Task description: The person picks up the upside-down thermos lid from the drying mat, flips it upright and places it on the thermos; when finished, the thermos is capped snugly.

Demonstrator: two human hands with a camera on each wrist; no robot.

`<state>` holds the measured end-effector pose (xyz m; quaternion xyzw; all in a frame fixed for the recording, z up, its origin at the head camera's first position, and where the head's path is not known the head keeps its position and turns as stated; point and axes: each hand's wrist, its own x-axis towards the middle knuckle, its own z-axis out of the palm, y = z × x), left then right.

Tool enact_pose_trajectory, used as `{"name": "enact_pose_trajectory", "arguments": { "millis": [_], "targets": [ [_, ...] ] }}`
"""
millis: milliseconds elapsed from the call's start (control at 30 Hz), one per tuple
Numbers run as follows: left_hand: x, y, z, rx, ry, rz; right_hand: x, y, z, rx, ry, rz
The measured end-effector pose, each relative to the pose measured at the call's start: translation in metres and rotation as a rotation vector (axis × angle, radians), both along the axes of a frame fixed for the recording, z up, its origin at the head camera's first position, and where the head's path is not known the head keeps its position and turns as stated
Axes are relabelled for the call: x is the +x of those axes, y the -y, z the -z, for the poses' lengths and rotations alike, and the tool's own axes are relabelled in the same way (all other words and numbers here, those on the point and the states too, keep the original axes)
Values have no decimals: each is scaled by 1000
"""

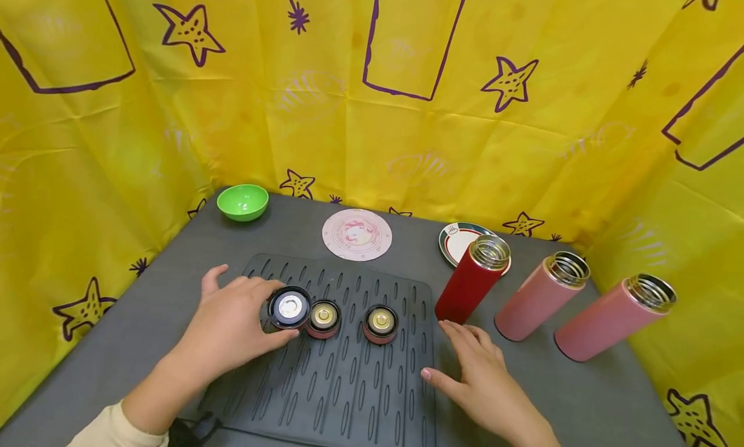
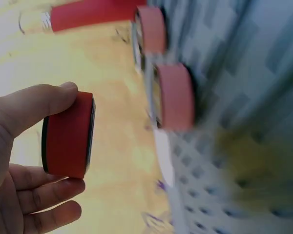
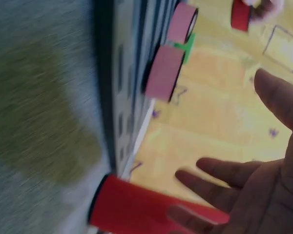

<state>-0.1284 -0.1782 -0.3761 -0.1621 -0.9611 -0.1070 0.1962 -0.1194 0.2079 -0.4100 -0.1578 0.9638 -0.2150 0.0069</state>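
A: Yellow printed curtain behind, grey table. Hands?
B: Lower left: left hand pinching red lid, raised off the ribbed mat, underside showing. Lower right: right hand empty, fingers extended near the red bottle's foot; contact, can't tell.
A: Beyond?
B: Mid-frame: two pink lids on mat, inner faces up. Right: red bottle, two pink bottles, all upright, uncapped. Farther: plate, round pink disc, green bowl left.
A: Step?
B: Looks like lid handling. Next move calls for a steady pinch and clearance from the neighbouring pink lid. Lifting or placing: can't tell.
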Motion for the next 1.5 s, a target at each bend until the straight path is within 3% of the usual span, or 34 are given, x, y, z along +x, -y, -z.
{"name": "enact_pose_trajectory", "arguments": {
  "millis": [233,400,633,800,967,1133,1367,1500],
  "targets": [
    [7,-43,-24,13,-33,118,-5,26,-23,-180,70,-115],
    [11,-68,-30,45,-104,221,-9,43,-34,-358,164,-198],
    [14,-86,-32,110,-183,347,-15,59,-38,-527,214,-260],
    [15,-91,-31,97,-192,381,-16,64,-38,-585,212,-265],
    [14,-92,-30,89,-176,373,-15,68,-39,-640,212,-234],
    [13,-93,-29,142,-59,358,-15,68,-36,-677,123,-230],
    [8,-94,-31,481,386,256,-19,59,-32,-524,-320,-268],
    [-2,-99,-30,629,482,287,-22,52,-32,-486,-551,-349]
  ]
}}
